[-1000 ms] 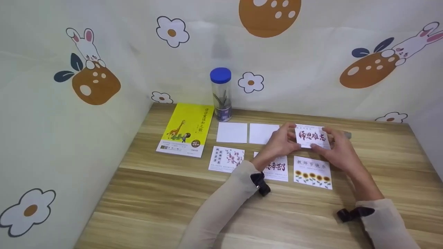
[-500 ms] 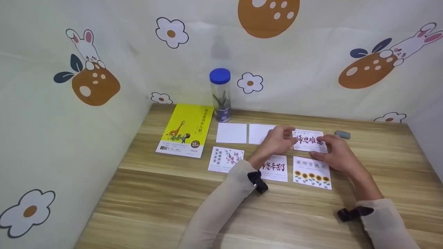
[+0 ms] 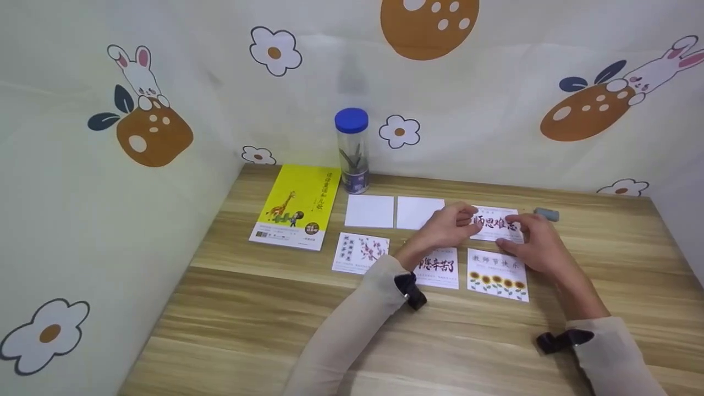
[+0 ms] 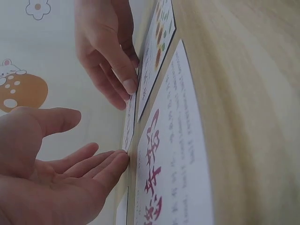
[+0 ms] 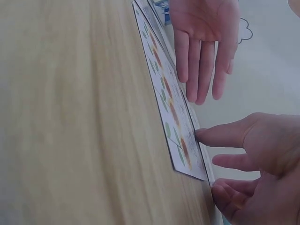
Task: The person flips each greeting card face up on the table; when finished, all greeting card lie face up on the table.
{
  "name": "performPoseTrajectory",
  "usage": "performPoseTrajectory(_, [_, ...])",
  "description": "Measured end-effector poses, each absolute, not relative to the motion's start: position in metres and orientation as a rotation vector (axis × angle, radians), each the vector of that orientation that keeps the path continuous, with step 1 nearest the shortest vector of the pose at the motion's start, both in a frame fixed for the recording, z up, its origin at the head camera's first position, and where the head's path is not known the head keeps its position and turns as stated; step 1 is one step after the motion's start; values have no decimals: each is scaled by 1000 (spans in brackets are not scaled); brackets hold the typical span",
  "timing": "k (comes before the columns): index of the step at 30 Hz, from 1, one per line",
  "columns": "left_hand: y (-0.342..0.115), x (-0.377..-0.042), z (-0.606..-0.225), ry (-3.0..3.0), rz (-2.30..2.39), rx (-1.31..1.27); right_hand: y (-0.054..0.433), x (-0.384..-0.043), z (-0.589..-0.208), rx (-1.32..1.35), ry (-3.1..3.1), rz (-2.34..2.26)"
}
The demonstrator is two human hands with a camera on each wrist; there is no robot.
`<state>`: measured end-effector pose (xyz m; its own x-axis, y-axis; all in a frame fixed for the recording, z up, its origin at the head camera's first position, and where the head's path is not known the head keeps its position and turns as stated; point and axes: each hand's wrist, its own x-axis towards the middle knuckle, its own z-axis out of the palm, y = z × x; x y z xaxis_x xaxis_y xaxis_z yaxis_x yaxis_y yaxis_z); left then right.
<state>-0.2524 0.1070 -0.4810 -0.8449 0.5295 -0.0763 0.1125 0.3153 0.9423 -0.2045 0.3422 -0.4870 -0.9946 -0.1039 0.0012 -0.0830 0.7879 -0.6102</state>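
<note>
Both hands are at a white card with red calligraphy (image 3: pixel 494 224), which lies on the table in the back row's right spot. My left hand (image 3: pixel 454 226) is at its left edge, fingers extended; in the left wrist view, its fingertips (image 4: pixel 123 156) come right up to the card. With thumb and fingers spread across the right side of the card, my right hand (image 3: pixel 536 242) holds it by its upper and lower edges. Just below lies a sunflower card (image 3: pixel 496 275). Another red-lettered card (image 3: pixel 440 267) is partly hidden by my left forearm.
Two blank white cards (image 3: pixel 369 212) continue the back row leftward, and a blossom card (image 3: pixel 360 253) lies in front. A yellow book (image 3: pixel 300 206), a clear jar with a blue lid (image 3: pixel 352 148) and a small grey block (image 3: pixel 546 214) stand or lie farther back.
Both hands have lowered the red calligraphy card flat onto the table, slightly nearer me. My left hand has loosened from its grip to extended fingers, and the grey block has come into view.
</note>
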Motion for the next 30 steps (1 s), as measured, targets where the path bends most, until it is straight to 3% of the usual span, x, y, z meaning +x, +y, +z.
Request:
performPoseTrajectory(13, [89, -254, -467, 2291, 1442, 615, 337, -200, -477, -103, 2972, -1027])
performPoseTrajectory(23, [20, -267, -471, 2442, 1570, 546, 284, -215, -475, -301, 2981, -1107])
performPoseTrajectory(30, [-1, -269, -473, 2559, 1472, 536, 250, -230, -482, -356, 2873, -1102])
